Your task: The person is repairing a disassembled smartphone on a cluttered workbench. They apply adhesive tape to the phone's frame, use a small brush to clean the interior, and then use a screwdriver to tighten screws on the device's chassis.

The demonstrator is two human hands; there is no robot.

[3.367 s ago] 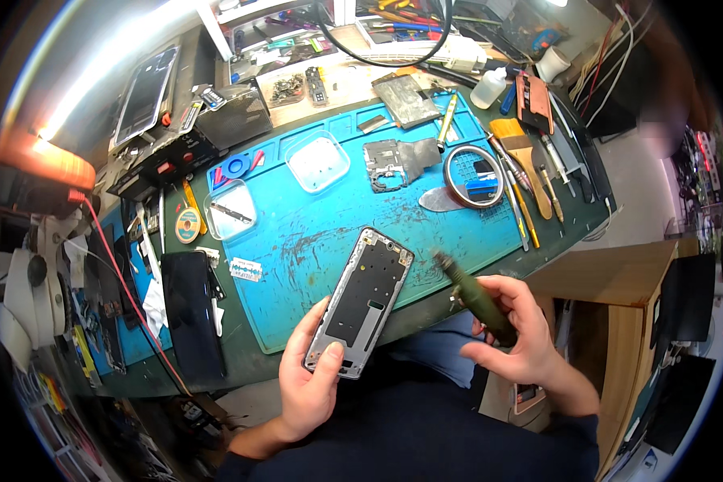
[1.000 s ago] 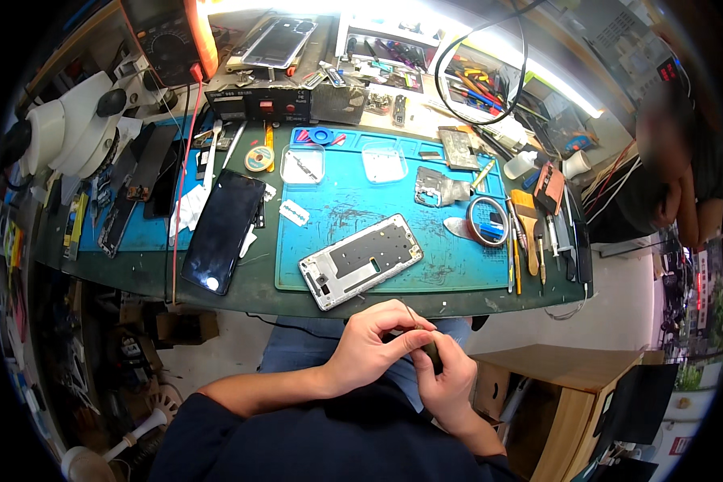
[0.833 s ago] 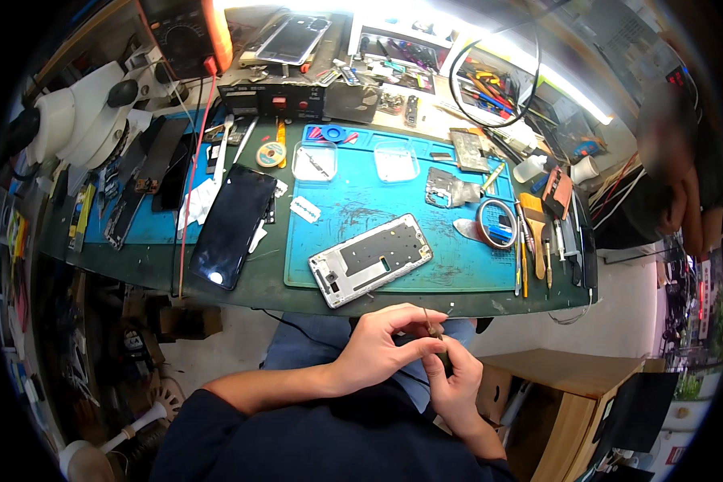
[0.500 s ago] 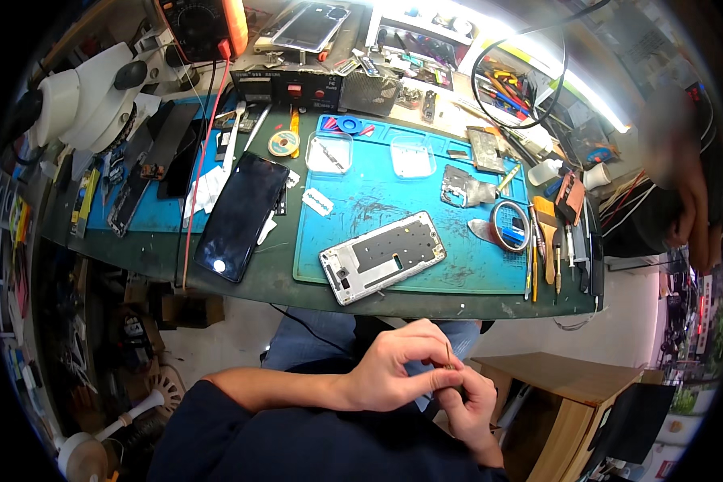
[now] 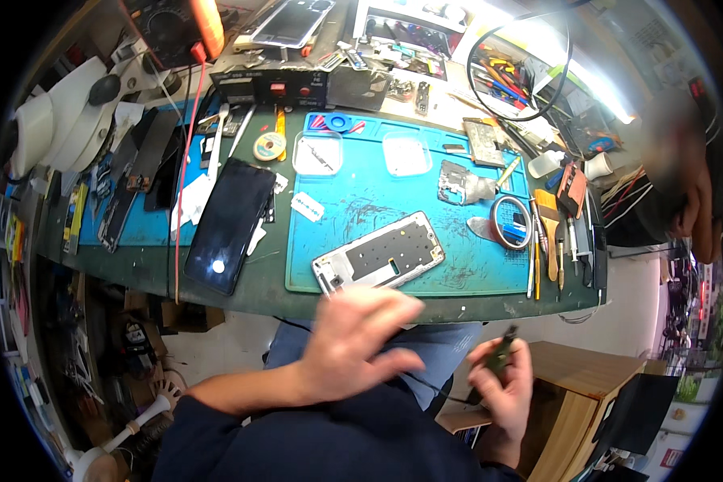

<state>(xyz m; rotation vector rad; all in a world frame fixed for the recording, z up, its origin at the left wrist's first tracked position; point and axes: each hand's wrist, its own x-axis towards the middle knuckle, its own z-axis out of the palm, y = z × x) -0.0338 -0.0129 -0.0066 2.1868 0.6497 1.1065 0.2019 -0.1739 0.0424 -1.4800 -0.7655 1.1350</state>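
My left hand (image 5: 353,341), blurred by motion, is raised just below the silver-and-black phone frame (image 5: 377,253), fingers stretched apart and nothing seen in them. The frame lies on the blue silicone mat (image 5: 345,201), its lower end close behind my fingertips; whether they touch is unclear. My right hand (image 5: 502,386), down past the bench's front edge, is closed around a dark green handheld tool (image 5: 502,355) with its dark tip pointing up. A glossy black phone (image 5: 225,221) lies left of the mat, near a small white blade (image 5: 308,206).
Two clear plastic boxes (image 5: 407,153), a round-framed lens (image 5: 509,222) and a wooden brush (image 5: 549,249) are on the bench. A microscope (image 5: 64,120) stands left, below a multimeter (image 5: 161,28). Another person (image 5: 691,209) is at far right; a wooden cabinet (image 5: 570,369) stands lower right.
My hands, together around the tool half a second ago, have parted. My left hand has released it and moved left and up, spreading its fingers; my right has carried the tool rightward.
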